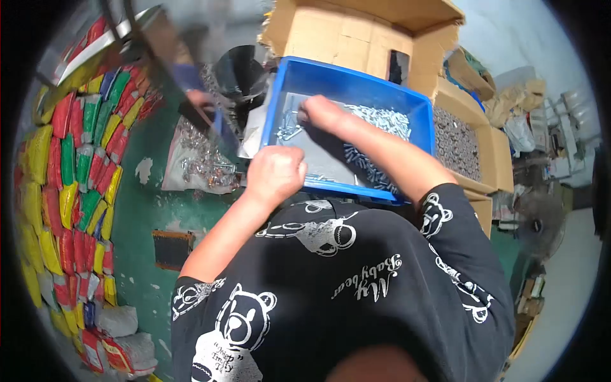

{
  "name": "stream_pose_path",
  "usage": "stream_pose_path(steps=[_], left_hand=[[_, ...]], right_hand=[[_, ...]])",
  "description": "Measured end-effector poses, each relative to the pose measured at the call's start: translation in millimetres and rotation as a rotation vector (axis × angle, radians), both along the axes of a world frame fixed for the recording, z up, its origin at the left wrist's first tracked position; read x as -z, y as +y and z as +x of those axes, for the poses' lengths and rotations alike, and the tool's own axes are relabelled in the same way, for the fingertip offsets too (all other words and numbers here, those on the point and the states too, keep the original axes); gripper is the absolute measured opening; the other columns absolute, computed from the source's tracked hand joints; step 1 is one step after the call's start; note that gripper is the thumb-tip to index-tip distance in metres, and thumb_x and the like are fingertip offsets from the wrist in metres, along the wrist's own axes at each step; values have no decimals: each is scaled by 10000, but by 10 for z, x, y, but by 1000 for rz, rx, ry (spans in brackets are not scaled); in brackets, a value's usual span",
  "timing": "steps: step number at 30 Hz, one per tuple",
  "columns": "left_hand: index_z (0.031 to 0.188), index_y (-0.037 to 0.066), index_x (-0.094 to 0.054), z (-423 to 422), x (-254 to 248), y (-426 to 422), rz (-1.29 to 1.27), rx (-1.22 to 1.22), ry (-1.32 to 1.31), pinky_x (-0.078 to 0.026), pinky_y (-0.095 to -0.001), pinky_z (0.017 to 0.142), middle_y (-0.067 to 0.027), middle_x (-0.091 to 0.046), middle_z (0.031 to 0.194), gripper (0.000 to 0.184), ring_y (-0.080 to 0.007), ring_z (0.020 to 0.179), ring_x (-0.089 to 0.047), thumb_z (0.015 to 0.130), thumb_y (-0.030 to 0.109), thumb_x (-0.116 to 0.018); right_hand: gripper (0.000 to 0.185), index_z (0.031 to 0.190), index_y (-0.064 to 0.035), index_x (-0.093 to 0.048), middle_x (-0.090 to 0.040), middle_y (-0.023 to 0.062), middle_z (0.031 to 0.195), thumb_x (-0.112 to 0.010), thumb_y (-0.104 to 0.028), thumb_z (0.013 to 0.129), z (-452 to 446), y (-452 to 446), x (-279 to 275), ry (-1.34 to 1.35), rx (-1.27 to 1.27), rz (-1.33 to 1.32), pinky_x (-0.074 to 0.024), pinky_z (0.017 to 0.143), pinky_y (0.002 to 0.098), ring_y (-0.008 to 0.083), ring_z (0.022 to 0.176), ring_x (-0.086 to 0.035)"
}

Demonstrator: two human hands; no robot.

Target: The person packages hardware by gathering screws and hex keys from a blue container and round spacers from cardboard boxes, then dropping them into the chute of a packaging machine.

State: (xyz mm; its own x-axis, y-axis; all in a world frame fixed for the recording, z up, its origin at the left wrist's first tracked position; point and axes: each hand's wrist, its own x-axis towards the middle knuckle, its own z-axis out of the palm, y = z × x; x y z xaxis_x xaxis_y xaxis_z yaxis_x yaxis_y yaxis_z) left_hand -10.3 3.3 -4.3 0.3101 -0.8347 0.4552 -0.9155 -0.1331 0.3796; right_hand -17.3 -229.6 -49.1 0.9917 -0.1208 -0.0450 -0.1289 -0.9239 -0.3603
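Note:
A blue plastic bin (425, 149) sits in front of me with many small silvery bolts (382, 121) inside. Most of them are heaped along its right side, and a smaller group of bolts (289, 130) lies at the left end. Inside the bin, my right hand (321, 113) reaches to that left group with its fingers curled together; anything between the fingertips is too small to make out. My left hand (277, 170) is closed in a fist at the bin's near left corner, and its contents are hidden.
Behind the bin stands an open cardboard box (344, 28). A carton of small metal parts (455, 143) is at the right. Clear bags of small parts (203, 162) lie on the left, near a blurred person's hand (200, 102). Red, yellow and green packets (70, 191) are stacked farther left.

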Motion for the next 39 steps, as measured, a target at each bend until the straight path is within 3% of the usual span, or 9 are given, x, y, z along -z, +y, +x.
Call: stream_pose_path(steps=[7,12,18,22,26,33,34,36,39], left_hand=[[642,81,-584,32,155,23,-17,61,48,-514,-445,653,-121,-625,655,124,-317,671,-646,733,166,-594],[628,70,-630,62,136,58,-100,92,82,-512,-404,627,-122,-633,614,151,-288,608,-654,724,186,-615],[610,63,-639,64,157,38,-83,115,127,-504,-421,613,-122,-639,604,150,-288,603,-654,704,177,-615],[600,68,-642,70,153,29,-105,116,138,-505,-418,603,-125,-636,595,150,-286,598,-655,696,179,-612],[587,73,-644,81,168,8,-73,149,163,-509,-406,601,-129,-640,600,164,-285,599,-660,698,189,-608],[614,73,-662,72,154,6,-29,147,158,-515,-404,597,-131,-652,613,163,-279,613,-669,703,193,-596],[614,73,-662,74,157,8,-28,146,159,-515,-404,597,-131,-652,613,163,-279,613,-669,703,193,-596],[625,77,-667,68,151,4,1,146,144,-516,-404,601,-123,-651,614,161,-274,606,-667,703,201,-600],[624,83,-656,52,173,-5,-19,133,127,-518,-405,612,-116,-646,613,164,-271,609,-667,709,213,-606]], right_hand=[[252,871,0,-722,-683,254,952,-545,-173,824,246,284,194,289,204,-216,-533,804,475,402,921,-673],[231,819,33,-715,-650,302,894,-599,-166,817,263,-124,536,42,97,-216,-510,787,490,439,889,-653],[222,917,13,-713,-654,285,948,-636,-179,836,317,104,176,249,120,-206,-497,786,495,446,911,-641],[217,996,-5,-691,-644,279,1059,-636,-140,834,514,-786,1619,113,8,-186,-502,782,482,431,986,-627],[214,910,7,-700,-678,251,874,-687,-157,773,347,-382,949,60,103,37,-493,734,465,393,812,-659],[230,880,46,-684,-691,218,793,-695,-162,784,444,-958,1705,-6,102,160,-504,683,434,303,718,-665],[230,880,46,-684,-691,218,793,-695,-162,784,357,-825,1227,-5,102,161,-504,683,434,303,718,-665],[259,923,36,-697,-704,180,806,-691,-194,802,340,224,182,246,489,281,-517,695,410,268,753,-675],[254,936,14,-705,-702,147,808,-694,-207,812,328,-63,604,-61,327,292,-524,692,380,222,767,-673]])
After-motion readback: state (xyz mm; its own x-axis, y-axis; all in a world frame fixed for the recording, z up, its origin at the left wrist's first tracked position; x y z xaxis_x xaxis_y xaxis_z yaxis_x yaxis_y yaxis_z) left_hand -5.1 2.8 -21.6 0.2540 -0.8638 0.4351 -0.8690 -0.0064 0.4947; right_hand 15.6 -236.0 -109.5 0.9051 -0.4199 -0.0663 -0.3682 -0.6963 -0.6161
